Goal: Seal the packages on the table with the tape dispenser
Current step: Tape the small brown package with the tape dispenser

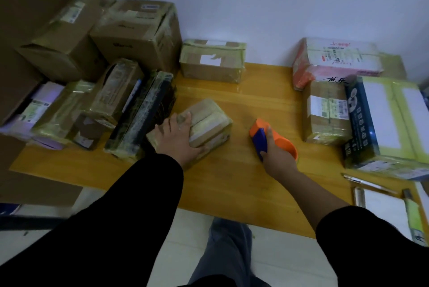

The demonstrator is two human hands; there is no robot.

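Note:
A small taped cardboard package [209, 121] lies in the middle of the wooden table [243, 184]. My left hand [178, 138] grips its left end, fingers over the top and thumb along its near side. My right hand [276, 147] holds the orange and blue tape dispenser [267, 138], which rests on the table to the right of the package and apart from it.
Stacked cardboard boxes [130, 33] and taped parcels [116, 105] crowd the left side. One taped box [212, 61] stands at the back wall. More parcels [327, 112] and a dark blue box [380, 124] fill the right. A pen [369, 183] and paper [385, 210] lie at the near right.

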